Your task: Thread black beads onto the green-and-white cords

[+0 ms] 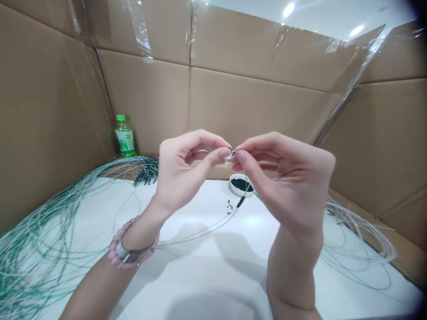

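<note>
My left grip (182,166) and right grip (290,173) pinch a tiny shiny bit (232,152) between their tips — black beads (240,202) on string (246,183) hang below

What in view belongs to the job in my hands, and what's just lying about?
Part of the job:
Left hand and right hand, pinching a tiny piece
Beaded strand below them
Probably the white bowl of black beads, and nearby loose beads
Likely the strands at left and strands at right

Apparently just there:
Green-capped bottle by the cardboard
Pink bracelet, worn
</note>
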Demonstrator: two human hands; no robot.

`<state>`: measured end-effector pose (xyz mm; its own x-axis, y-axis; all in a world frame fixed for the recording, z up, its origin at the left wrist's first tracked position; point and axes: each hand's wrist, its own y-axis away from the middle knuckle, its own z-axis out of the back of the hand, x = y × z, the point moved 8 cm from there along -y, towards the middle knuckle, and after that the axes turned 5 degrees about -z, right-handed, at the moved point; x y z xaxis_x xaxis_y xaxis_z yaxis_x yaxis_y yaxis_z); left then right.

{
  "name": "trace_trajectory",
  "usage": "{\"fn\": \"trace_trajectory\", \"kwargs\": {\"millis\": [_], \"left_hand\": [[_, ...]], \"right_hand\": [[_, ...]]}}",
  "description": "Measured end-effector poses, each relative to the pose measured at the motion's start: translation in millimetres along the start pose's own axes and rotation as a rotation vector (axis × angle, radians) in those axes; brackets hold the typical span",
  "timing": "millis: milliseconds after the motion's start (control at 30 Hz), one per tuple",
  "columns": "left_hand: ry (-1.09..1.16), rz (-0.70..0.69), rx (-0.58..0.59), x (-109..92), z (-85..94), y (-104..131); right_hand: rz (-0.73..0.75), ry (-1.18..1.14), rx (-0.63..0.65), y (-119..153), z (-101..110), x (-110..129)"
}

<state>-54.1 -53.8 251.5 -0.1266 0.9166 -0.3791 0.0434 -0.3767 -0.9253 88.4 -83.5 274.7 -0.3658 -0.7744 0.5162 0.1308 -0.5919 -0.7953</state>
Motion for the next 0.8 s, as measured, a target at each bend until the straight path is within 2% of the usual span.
{"fn": "trace_trajectory", "kwargs": {"millis": [400, 667, 800], "left_hand": [[-0.055, -0.029, 0.022, -2, -1.6, 1], [-0.154, -0.146, 0.072, -11, -3.4, 2], [-0.081, -0.108, 0.077, -10, -3.3, 1]], "right_hand": [[0.052, 0.053, 0.004, 1, 1, 3], [0.158, 0.277, -0.044, 5, 2, 5], [0.09, 0.096, -0.008, 1, 3, 0]]}}
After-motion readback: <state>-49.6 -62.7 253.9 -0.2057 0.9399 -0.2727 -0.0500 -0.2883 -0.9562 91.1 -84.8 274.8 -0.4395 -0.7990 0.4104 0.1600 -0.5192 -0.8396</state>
